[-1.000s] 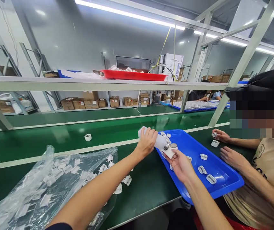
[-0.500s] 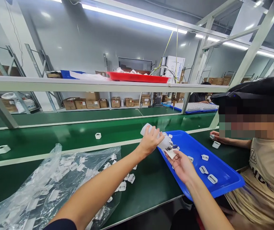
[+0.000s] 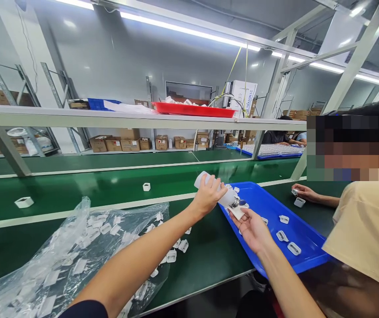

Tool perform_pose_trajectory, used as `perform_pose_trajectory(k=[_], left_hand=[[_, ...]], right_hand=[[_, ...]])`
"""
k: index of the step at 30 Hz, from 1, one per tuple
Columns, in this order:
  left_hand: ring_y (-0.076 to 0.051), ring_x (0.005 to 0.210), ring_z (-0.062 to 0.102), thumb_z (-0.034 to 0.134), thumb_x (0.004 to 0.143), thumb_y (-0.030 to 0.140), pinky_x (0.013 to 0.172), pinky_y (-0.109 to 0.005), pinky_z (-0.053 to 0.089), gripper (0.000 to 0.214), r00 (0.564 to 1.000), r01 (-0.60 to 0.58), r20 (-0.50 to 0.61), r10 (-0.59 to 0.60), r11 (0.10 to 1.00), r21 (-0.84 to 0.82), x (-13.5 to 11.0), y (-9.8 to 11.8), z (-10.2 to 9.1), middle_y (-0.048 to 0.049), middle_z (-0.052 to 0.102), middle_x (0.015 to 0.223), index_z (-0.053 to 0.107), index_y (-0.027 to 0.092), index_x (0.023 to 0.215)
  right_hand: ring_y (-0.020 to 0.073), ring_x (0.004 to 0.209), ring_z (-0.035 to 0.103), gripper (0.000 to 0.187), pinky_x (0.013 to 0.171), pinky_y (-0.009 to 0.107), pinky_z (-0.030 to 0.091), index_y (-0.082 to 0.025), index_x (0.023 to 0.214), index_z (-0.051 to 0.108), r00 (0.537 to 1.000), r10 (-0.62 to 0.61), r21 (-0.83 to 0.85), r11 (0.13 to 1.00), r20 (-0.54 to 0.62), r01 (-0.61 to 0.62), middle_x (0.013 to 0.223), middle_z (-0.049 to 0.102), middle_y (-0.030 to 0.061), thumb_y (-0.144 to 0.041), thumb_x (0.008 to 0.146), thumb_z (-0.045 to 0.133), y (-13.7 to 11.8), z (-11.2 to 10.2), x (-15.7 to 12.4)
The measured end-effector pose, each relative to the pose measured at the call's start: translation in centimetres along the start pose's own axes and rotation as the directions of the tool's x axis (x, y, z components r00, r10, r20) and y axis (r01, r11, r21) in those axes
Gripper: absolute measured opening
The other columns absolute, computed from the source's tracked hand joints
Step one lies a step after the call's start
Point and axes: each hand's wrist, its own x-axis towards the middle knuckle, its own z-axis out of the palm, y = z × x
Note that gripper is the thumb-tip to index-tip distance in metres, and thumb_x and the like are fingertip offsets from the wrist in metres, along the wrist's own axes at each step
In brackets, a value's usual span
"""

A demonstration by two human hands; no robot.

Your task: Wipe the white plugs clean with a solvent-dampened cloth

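Note:
My left hand (image 3: 206, 194) is wrapped round a white plastic bottle (image 3: 227, 196), tilted with its metal neck down and to the right. Just under that neck, my right hand (image 3: 253, 227) pinches a small flat white pad (image 3: 237, 213); whether it is folded cloth or a hard part I cannot tell. Neck and pad look close together, and contact cannot be made out. Both hands are over the left rim of a blue tray (image 3: 304, 236), where several white plastic housings (image 3: 294, 248) lie. Left of my hands, a clear plastic bag (image 3: 76, 221) holds many white pronged parts.
Loose white housings (image 3: 183, 245) lie by the bag on the green bench (image 3: 205, 260). More white parts (image 3: 24, 202) are on the green conveyor belt (image 3: 99, 187). A shelf carrying a red tray (image 3: 194, 110) spans above. A co-worker (image 3: 368, 212) sits at the right, holding a small part.
The parts on the belt have shifted right. The co-worker's head and body have moved, leaning closer to the tray. My hands, the bottle and the pad stay nearly still.

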Motion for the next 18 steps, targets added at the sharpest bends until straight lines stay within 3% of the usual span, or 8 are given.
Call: perform_pose_trajectory(k=[7, 13, 18], left_hand=[[-0.035, 0.127, 0.058, 0.05, 0.09, 0.004, 0.11, -0.063, 0.039, 0.041, 0.999, 0.031, 0.01, -0.03, 0.999, -0.027, -0.4, 0.3, 0.4, -0.0168, 0.068, 0.131, 0.062, 0.02, 0.126], [-0.035, 0.126, 0.057, 0.047, 0.094, 0.004, 0.107, -0.059, 0.042, 0.037, 0.987, 0.159, 0.052, -0.155, 0.983, -0.089, -0.8, 1.3, 0.8, -0.0165, 0.067, 0.122, 0.06, 0.017, 0.125], [-0.033, 0.116, 0.058, 0.068, 0.083, 0.009, 0.099, -0.054, 0.048, 0.047, 0.956, 0.284, 0.126, -0.264, 0.94, -0.19, -1.2, 2.4, 1.3, -0.0142, 0.063, 0.123, 0.057, 0.018, 0.128]], right_hand=[[0.0181, 0.093, 0.072, 0.018, 0.078, 0.035, 0.062, -0.014, 0.11, 0.067, 1.0, -0.007, -0.06, 0.998, 0.004, 0.007, 0.11, 0.071, 0.0061, -0.027, 0.098, 0.066, 0.0, -0.2, 0.0], [0.018, 0.092, 0.072, 0.019, 0.079, 0.036, 0.062, -0.014, 0.108, 0.067, 0.998, -0.056, -0.141, 0.988, -0.001, 0.056, 0.108, 0.072, 0.0058, -0.03, 0.099, 0.064, -0.4, -0.2, -0.2], [0.0169, 0.089, 0.072, 0.02, 0.078, 0.035, 0.061, -0.014, 0.105, 0.068, 0.983, -0.181, -0.31, 0.933, 0.033, 0.182, 0.104, 0.073, 0.0047, -0.033, 0.1, 0.064, -0.7, -0.1, -0.5]])
